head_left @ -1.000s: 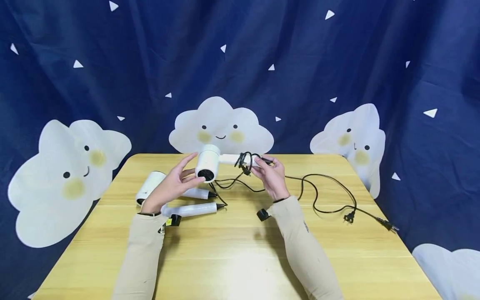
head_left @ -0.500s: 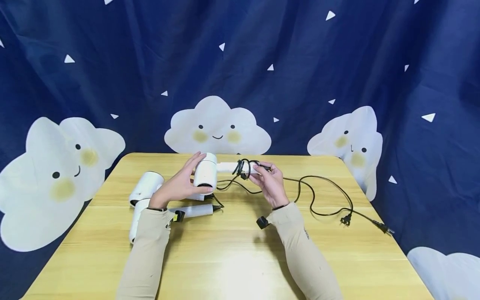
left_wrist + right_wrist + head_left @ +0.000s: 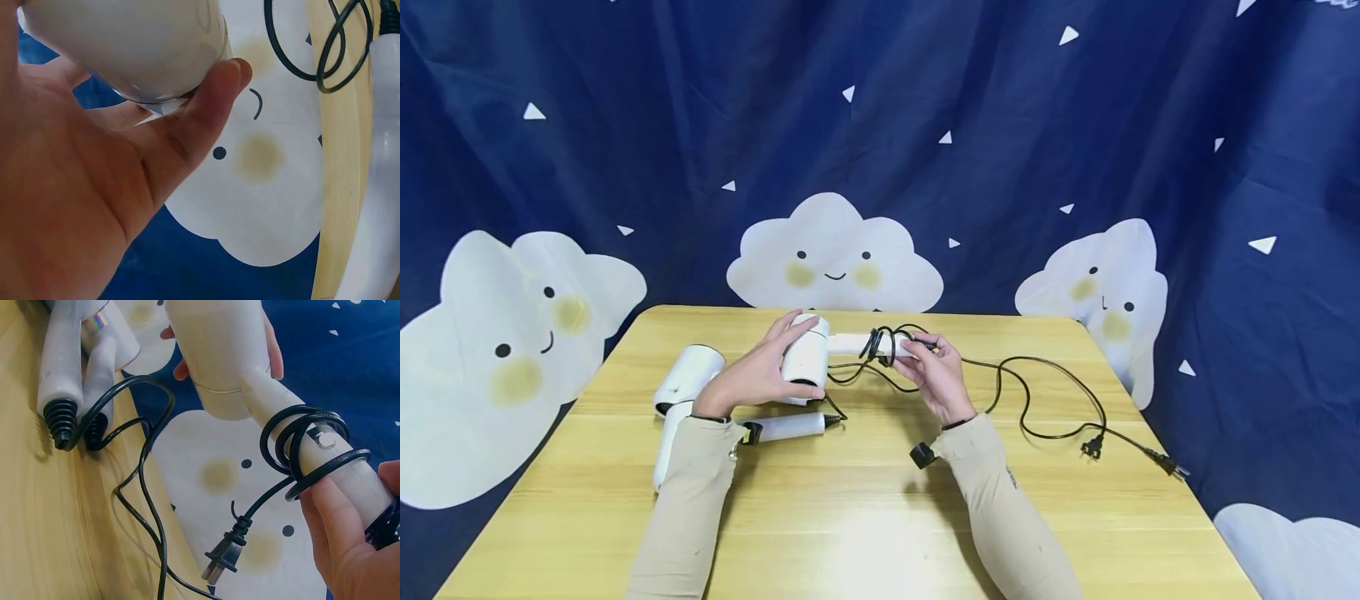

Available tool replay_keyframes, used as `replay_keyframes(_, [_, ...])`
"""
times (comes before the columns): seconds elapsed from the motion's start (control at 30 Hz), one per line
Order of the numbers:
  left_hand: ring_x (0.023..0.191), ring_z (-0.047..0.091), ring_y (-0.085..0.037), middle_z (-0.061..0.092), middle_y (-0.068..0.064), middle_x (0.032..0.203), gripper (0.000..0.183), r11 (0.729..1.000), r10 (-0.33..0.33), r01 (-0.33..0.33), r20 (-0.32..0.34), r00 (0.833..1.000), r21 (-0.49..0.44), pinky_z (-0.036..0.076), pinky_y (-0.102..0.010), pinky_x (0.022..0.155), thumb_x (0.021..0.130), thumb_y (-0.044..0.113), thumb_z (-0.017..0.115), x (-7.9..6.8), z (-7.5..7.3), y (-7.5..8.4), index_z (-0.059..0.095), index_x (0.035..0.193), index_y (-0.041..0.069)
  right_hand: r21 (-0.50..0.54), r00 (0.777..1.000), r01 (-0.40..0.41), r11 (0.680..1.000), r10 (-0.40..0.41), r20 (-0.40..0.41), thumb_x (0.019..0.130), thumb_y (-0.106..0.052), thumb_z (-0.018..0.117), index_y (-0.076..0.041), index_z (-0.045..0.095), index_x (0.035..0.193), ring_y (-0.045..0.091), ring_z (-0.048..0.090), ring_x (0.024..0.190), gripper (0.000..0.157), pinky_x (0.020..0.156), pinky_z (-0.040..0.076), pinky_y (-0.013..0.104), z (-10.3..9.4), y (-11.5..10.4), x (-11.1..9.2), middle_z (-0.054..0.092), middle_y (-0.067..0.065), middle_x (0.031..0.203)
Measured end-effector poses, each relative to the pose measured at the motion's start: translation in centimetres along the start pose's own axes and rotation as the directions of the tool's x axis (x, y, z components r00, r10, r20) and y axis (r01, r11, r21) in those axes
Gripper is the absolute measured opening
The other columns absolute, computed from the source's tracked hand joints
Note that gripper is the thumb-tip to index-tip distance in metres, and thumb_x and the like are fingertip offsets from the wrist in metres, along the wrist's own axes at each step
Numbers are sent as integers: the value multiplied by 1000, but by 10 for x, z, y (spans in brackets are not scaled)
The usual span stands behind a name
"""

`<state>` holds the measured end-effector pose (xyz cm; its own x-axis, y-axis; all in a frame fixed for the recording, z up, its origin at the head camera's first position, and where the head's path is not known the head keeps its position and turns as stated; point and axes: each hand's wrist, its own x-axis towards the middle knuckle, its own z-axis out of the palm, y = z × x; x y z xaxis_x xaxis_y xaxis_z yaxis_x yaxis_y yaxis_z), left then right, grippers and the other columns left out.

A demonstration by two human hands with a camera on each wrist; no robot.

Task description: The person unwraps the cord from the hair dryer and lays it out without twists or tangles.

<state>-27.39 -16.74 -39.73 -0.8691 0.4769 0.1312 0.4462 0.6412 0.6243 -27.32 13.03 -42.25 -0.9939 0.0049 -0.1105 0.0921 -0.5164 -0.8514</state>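
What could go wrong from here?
1. On the held dryer, the cord is looped round the handle, seemingly loosely; it may unwind.
2. Its plug hangs free and might snag.
3. If lowered leftward, the held dryer could bump another dryer lying on the table beside the left hand.

Navy cloud-print curtain [image 3: 895,150], pale wooden table [image 3: 820,508]

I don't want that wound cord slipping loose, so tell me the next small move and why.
Probably lower the held hair dryer to the table: it is raised, the cord is looped round its handle, the plug dangles below, and the left grip and right grip support both ends, which should keep the descent steady.
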Motion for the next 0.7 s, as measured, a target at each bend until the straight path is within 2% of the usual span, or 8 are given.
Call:
replay_keyframes(0.2, [126,56,-35,27,-16,165,113,997,9,-8,-8,1000,73,51,-52,96,67,69,87,-2,-1,0,36,161,33,-10,1000,-24,1000,24,6,96,3,63,-4,45,119,13,73,69,30,75,62,23,-2,2,1,61,13,107])
replay_keyframes(0.37, [121,58,-32,28,-14,164,110,996,3,-3,-1,1000,90,51,-48,94,68,70,86,-2,-3,-1,38,160,34,3,997,-60,998,59,39,95,4,62,-7,47,111,14,73,72,24,80,62,26,-6,0,3,62,9,104])
replay_keyframes(0.53, [122,57,-33,27,-14,164,106,999,9,-9,2,1000,50,51,-47,94,68,70,87,-2,-3,-2,40,158,39,-26,981,-122,992,125,147,98,8,57,-6,47,115,13,74,79,24,84,61,26,-15,-8,4,65,5,99])
replay_keyframes(0.63, [123,57,-34,27,-15,164,105,1000,18,-18,-4,1000,15,51,-49,94,67,68,88,-2,-3,-3,42,157,40,-84,960,-145,986,161,230,99,7,56,-8,48,116,12,75,86,23,82,59,19,-22,-16,3,64,5,105])
replay_keyframes(0.7, [124,56,-34,28,-16,164,104,1000,22,-22,-9,1000,5,51,-49,94,67,67,88,-3,-3,-3,42,156,41,-110,944,-142,984,168,285,100,4,58,-8,50,115,13,74,94,21,85,59,19,-28,-21,3,61,7,114])
